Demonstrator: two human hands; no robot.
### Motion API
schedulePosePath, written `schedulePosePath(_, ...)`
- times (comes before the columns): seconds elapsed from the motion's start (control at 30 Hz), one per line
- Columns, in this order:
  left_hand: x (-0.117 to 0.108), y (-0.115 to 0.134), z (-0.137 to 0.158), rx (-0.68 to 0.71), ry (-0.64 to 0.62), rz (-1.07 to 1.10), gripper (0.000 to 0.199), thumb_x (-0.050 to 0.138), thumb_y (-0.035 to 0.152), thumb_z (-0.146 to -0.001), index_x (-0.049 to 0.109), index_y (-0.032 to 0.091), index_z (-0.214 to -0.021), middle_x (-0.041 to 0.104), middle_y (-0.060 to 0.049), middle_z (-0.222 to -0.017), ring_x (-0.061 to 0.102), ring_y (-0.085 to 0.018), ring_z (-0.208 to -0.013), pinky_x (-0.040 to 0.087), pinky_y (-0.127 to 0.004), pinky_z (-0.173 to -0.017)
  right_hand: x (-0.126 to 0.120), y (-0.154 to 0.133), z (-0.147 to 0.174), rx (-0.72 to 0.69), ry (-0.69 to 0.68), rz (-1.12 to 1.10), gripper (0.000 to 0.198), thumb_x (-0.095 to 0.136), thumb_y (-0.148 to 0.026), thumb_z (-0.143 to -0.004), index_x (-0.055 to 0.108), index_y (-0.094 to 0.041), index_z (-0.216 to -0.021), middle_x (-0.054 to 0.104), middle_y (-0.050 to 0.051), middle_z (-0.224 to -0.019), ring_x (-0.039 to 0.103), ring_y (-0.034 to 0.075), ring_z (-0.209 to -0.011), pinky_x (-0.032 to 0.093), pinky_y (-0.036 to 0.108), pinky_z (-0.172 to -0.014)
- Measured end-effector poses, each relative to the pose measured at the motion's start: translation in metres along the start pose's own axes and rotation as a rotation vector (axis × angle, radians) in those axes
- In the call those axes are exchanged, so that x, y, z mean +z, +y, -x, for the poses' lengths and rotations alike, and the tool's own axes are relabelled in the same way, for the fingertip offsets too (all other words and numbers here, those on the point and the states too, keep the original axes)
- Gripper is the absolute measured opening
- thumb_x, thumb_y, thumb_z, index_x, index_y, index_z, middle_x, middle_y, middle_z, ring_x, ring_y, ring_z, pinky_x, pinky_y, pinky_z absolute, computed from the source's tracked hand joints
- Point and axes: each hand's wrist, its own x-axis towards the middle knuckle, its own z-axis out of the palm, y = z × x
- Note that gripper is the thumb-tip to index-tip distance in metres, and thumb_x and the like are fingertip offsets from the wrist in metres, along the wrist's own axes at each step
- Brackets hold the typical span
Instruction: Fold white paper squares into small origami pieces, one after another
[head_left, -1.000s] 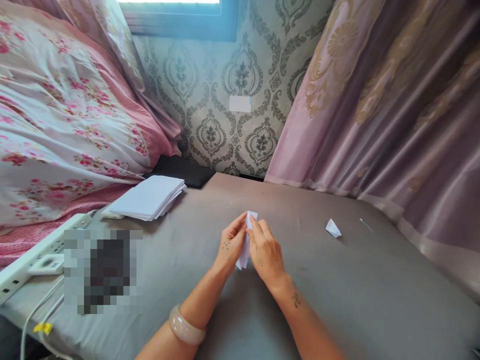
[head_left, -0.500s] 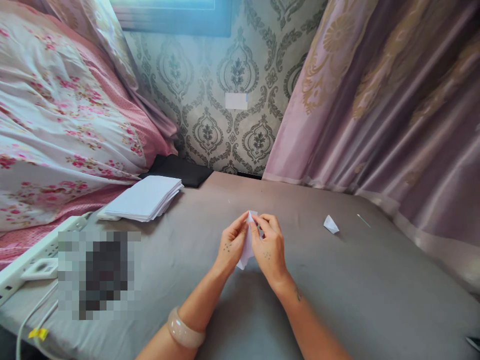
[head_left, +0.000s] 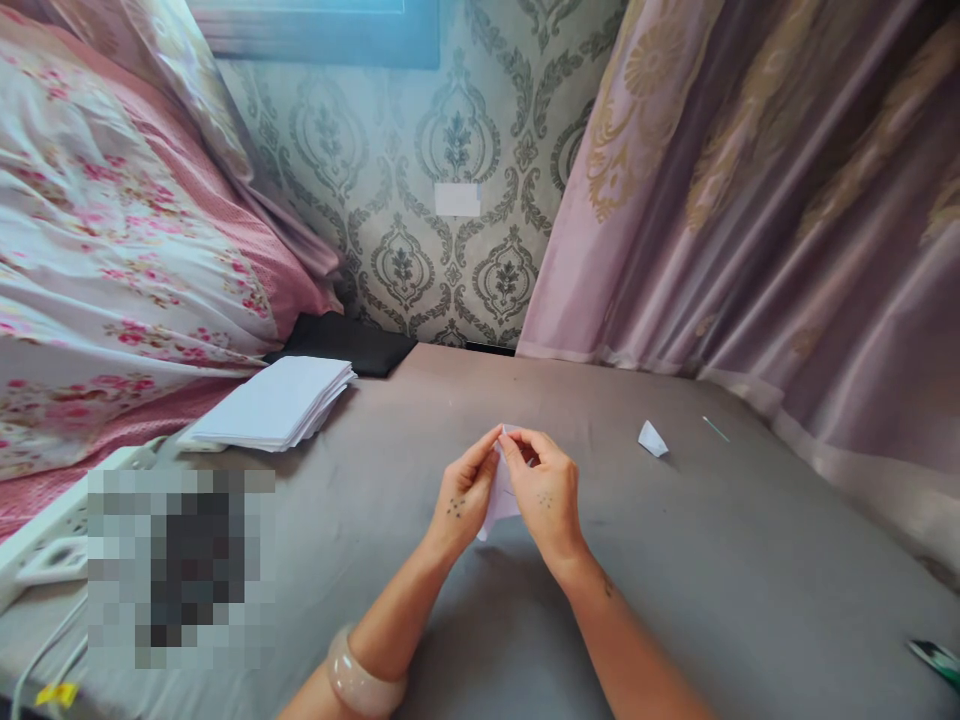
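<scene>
Between my hands is a folded sheet of white paper, held just above the grey-covered surface. My left hand pinches it from the left, thumb and fingers meeting near its top. From the right, my right hand pinches the same top edge, its fingers bent over the paper. Much of the paper is hidden behind the hands; its lower end hangs down between them. Off to the right lies a small folded white paper piece.
A stack of white paper lies at the left, by a black flat item. A white power strip with cables runs along the left edge, near a blurred-out patch. A thin white stick rests at the right.
The right hand's fingers have curled further over the paper's top edge, and the paper has turned slightly. The whole view has shifted a little.
</scene>
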Motion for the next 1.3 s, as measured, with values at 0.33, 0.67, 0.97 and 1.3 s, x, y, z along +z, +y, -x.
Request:
schedulePosePath(0.33, -0.001, -0.001, 0.001, 0.002, -0.070, -0.023, 0.039, 0.061, 0.033, -0.082, 0.063, 0.021, -0.119, 0.069, -0.007, -0.112, 0.057, -0.024, -0.114, 0.039, -0.036, -0.103, -0.003, 0.002, -0.006, 0.114, -0.068, -0.139, 0.022, 0.052, -0.031, -0.083, 0.069, -0.018, -0.078, 0.069, 0.005, -0.075, 0.062, 0.016, -0.068, 0.048, 0.028, -0.066)
schedulePosePath(0.67, -0.001, 0.007, 0.000, -0.032, -0.063, 0.065, 0.040, 0.066, 0.034, -0.078, 0.065, 0.020, -0.115, 0.071, -0.007, -0.104, 0.063, -0.022, -0.102, 0.045, -0.031, -0.093, -0.003, 0.003, -0.005, 0.104, -0.117, -0.140, 0.023, 0.051, -0.028, -0.083, 0.071, -0.017, -0.082, 0.069, 0.006, -0.081, 0.062, 0.017, -0.071, 0.049, 0.030, -0.070)
schedulePosePath(0.97, -0.004, 0.009, -0.003, -0.141, 0.098, 0.213, 0.022, 0.073, 0.032, -0.072, 0.073, 0.015, -0.085, 0.073, -0.006, -0.088, 0.064, -0.014, -0.076, 0.048, -0.023, -0.073, 0.002, -0.001, 0.004, 0.022, -0.225, -0.058, 0.025, 0.047, -0.024, -0.086, 0.071, -0.019, -0.088, 0.067, 0.006, -0.086, 0.062, 0.017, -0.081, 0.046, 0.028, -0.074)
schedulePosePath(1.3, -0.013, 0.019, -0.004, -0.019, 0.159, 0.187, 0.016, 0.072, 0.030, -0.073, 0.075, 0.016, -0.081, 0.067, -0.007, -0.107, 0.058, -0.016, -0.099, 0.044, -0.021, -0.083, 0.000, -0.010, 0.004, 0.250, -0.257, -0.177, 0.021, 0.060, -0.038, -0.079, 0.058, -0.018, -0.086, 0.066, 0.001, -0.067, 0.060, 0.015, -0.059, 0.043, 0.025, -0.055)
